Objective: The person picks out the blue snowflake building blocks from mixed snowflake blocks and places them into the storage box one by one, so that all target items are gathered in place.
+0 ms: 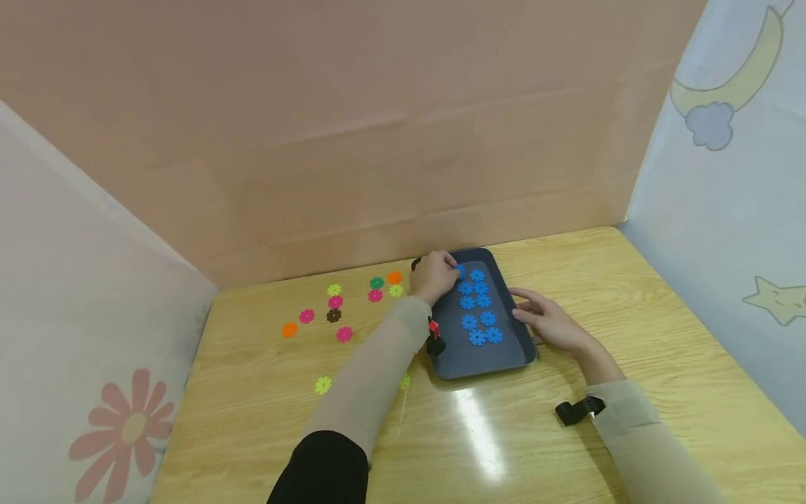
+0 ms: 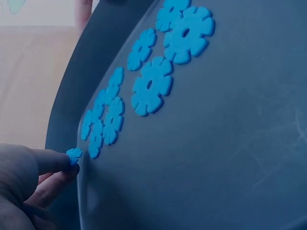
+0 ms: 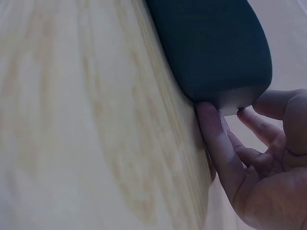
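Observation:
At the far end of a dark grey tray (image 1: 450, 358), my left hand (image 1: 433, 276) pinches a blue flower-shaped plastic disc (image 2: 74, 155) between thumb and fingertips. In the left wrist view this disc is just by the tray's inner wall. Several more blue notched discs (image 1: 477, 337) lie flat in the tray, roughly in two columns. My right hand (image 1: 554, 327) holds the tray's right edge; in the right wrist view its fingers (image 3: 216, 139) are at the side and underside of the rim.
Left of the tray, loose discs lie on the wooden table (image 1: 239, 406): pink (image 1: 344, 334), orange (image 1: 288, 330), brown (image 1: 334, 316), green (image 1: 376, 283) and yellow-green (image 1: 323, 385). My left forearm partly covers another yellow-green one (image 1: 405, 381). A brown backdrop (image 1: 315, 175) stands behind the table.

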Action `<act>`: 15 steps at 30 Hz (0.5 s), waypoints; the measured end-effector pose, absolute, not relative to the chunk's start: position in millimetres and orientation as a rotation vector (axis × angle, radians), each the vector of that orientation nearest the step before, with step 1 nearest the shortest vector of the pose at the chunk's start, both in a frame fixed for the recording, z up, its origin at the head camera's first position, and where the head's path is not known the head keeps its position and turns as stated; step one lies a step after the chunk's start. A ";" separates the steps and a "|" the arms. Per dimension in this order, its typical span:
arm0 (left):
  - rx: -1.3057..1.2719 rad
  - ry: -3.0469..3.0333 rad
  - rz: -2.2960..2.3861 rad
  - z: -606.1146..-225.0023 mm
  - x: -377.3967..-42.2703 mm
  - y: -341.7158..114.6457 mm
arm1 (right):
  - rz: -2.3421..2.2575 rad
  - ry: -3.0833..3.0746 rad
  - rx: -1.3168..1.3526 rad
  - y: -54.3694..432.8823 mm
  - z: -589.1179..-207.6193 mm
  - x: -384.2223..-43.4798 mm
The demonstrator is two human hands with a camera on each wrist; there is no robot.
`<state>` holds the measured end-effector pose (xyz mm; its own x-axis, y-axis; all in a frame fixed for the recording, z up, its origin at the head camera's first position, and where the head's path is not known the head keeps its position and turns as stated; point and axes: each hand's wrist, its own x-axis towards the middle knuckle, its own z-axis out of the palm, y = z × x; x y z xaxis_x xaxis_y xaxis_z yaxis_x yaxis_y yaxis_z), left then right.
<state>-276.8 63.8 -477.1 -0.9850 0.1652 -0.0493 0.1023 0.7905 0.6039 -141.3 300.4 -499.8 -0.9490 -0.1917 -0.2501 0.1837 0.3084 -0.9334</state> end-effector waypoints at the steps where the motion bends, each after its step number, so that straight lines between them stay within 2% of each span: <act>1: 0.207 2.879 0.948 -477.9 -277.0 63.6 | -1.677 2.269 -0.007 299.6 -499.8 -141.4; 15: 0.403 2.888 1.028 -470.1 -274.2 40.5 | -1.672 2.267 -0.045 301.4 -495.7 -145.3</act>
